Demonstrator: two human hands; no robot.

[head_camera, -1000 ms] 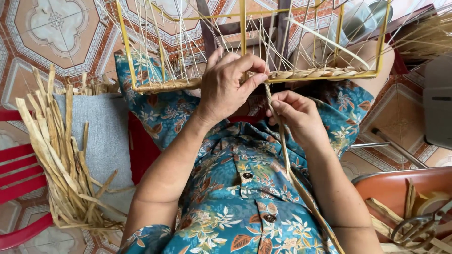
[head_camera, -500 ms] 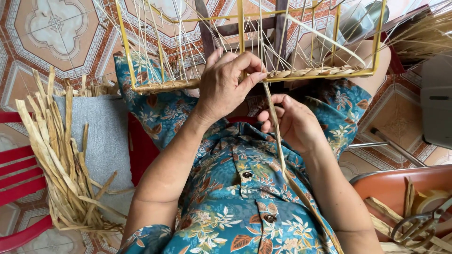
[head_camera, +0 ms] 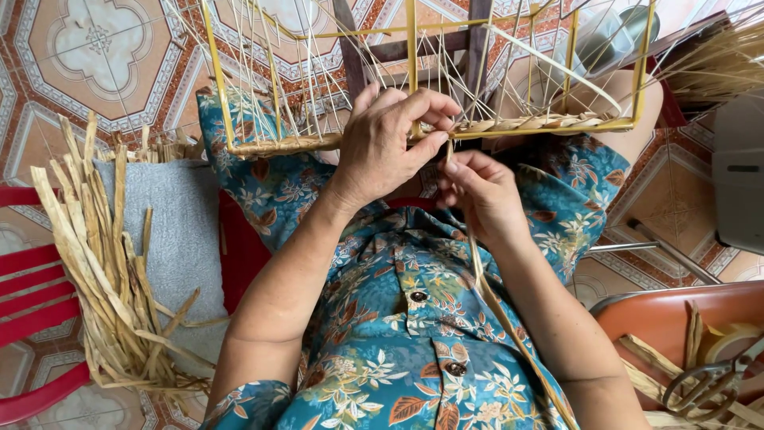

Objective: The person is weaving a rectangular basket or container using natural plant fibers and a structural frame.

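Head view: our left hand [head_camera: 390,143] closes its fingers [head_camera: 434,107] around the lower bar of the yellow wire frame [head_camera: 549,123], thumb beneath, pinning the braided straw edge [head_camera: 517,123] against the bar so that it cannot slacken. Just beside it, our right hand [head_camera: 481,195] pinches a single long straw strand [head_camera: 477,263] between thumb and fingertips, directly under the bar; the strand trails down across the floral shirt [head_camera: 398,334] (its far end leaves the picture). The frame rests over our lap, with upright strands [head_camera: 270,87] fanning away from us. Spare straw lies in a bundle [head_camera: 103,271] on a grey cloth [head_camera: 179,231] to our left, near a red plastic chair [head_camera: 32,310]. Scissors [head_camera: 712,378] sit in an orange tray [head_camera: 676,314] to our right, well apart from both hands.
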